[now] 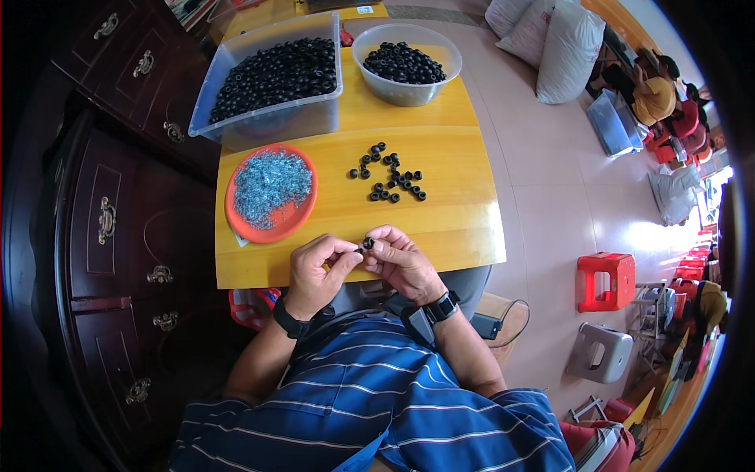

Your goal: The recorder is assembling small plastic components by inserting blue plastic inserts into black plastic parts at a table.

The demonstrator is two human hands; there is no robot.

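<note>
Near the front edge of the table my two hands meet. My right hand (407, 266) is closed, holding a small round black piece with a hollow (368, 243) between thumb and fingers. My left hand (316, 271) pinches thumb and forefinger together right beside that piece; what lies between the fingertips is too small to make out. Beyond my hands, several loose black pieces (395, 197) of the same kind lie scattered on the wooden tabletop (456, 232). To the left stands an orange-red plate (293, 220) bearing a heap of tiny shiny silvery pieces (271, 185).
At the back of the table are a large clear bin (275, 126) and a round clear tub (405, 96), both holding black pieces. Dark wooden drawers (110, 212) close off the left side. On the floor to the right stand a red stool (605, 282) and a grey stool (599, 352).
</note>
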